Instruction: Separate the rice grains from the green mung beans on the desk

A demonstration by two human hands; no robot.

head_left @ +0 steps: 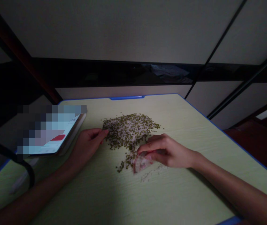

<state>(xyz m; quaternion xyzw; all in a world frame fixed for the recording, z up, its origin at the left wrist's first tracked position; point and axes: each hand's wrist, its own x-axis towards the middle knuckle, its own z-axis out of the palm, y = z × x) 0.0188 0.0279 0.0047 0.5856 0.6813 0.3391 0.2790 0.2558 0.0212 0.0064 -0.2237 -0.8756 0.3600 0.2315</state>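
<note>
Mixed grains (128, 128) were spread on the table (128, 200), left hand (91, 140) was pinched narrow at their nine o'clock edge, seemingly clear plastic (141, 164) was held by right hand (167, 151) at five o'clock.

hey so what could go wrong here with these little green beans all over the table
The loose heap of green beans has no container around it, so a bump could scatter it. The right hand has a see-through piece against stray beans, which might flick away. The left arm is near the tablet and could nudge it.
</note>
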